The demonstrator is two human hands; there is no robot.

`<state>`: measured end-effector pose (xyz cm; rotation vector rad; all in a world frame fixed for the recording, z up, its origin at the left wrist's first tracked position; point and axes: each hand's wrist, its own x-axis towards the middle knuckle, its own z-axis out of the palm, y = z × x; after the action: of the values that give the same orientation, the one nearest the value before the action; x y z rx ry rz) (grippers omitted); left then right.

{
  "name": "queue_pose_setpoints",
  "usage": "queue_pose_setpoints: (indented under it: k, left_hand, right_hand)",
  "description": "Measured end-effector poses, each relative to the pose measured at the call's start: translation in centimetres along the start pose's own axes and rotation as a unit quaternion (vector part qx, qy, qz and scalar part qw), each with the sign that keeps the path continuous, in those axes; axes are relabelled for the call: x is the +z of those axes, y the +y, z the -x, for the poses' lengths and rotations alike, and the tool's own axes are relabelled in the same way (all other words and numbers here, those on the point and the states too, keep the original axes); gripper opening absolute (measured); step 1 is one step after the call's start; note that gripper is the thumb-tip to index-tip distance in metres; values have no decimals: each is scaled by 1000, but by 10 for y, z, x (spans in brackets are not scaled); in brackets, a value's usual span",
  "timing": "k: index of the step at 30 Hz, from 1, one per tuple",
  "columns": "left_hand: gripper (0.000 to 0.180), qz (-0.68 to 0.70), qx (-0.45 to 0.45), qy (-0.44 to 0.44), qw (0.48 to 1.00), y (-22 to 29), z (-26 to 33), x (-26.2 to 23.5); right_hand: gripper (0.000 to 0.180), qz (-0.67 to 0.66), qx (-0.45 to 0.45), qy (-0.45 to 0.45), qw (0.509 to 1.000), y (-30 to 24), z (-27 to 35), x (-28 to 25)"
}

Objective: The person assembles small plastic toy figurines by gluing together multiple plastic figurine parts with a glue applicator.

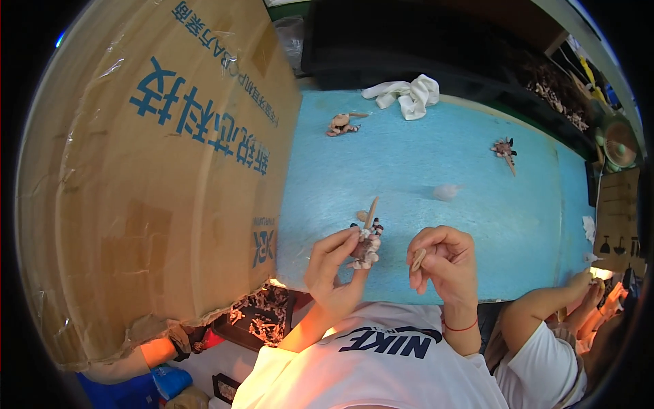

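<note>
My left hand (332, 270) pinches a small figurine (368, 249) in brown, white and black, above the near part of the blue table. A long beige blade-like piece (371, 213) points up from it. A small tan oval piece (361, 215) shows just beyond the figurine; whether it lies on the table or is joined on, I cannot tell. To the right, my right hand (446, 263) is closed, thumb and fingers gripping a flat beige oval piece (418, 260). The two hands are apart.
Farther off on the blue table (402, 160) are a beige figurine (343, 124), a dark one (505, 151), a white cloth (411, 97) and a translucent white item (446, 192). A big cardboard box (157, 198) walls the left side. A co-worker's arm (545, 307) is at right.
</note>
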<state>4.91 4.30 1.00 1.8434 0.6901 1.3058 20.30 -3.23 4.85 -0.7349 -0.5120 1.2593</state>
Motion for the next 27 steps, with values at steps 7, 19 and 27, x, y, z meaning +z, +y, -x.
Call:
queue_pose_setpoints:
  k: [7,19,27]
  left_hand:
    - [41,-95,76,-3,993,3,-5,-2]
    - [42,-134,111,-4,985,5,-4,-3]
    - [43,-139,120,-9,983,8,-6,-4]
  right_hand:
    - [13,38,52,15,998,-1,-2,17]
    - [7,6,69,28,997,10,-1,18]
    - [7,29,45,29,998,11,1,19]
